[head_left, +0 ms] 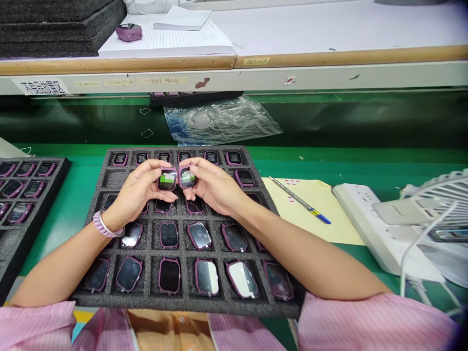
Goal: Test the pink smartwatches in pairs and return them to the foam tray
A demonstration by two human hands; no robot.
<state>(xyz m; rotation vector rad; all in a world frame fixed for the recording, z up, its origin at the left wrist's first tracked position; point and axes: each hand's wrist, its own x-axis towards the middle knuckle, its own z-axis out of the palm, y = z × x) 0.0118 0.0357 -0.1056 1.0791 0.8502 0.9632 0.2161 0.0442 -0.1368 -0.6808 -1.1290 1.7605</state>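
My left hand (137,190) pinches a purple watch body with a lit green screen (167,180) above the black foam tray (109,165). Beside it, my right hand (212,187) grips a second lit purple watch body (187,178). The two watches are side by side, almost touching, screens facing me. Under my hands the tray's pockets hold several more purple watch bodies (169,235) with dark screens. One pocket at the left of the second row (114,178) is empty.
A second foam tray of watches (22,190) lies at the left. To the right are a yellow paper (314,209) with a pen (300,201), a white power strip (365,219) and a small fan (438,204). A plastic bag (219,119) lies behind; a shelf above carries papers and one watch (128,32).
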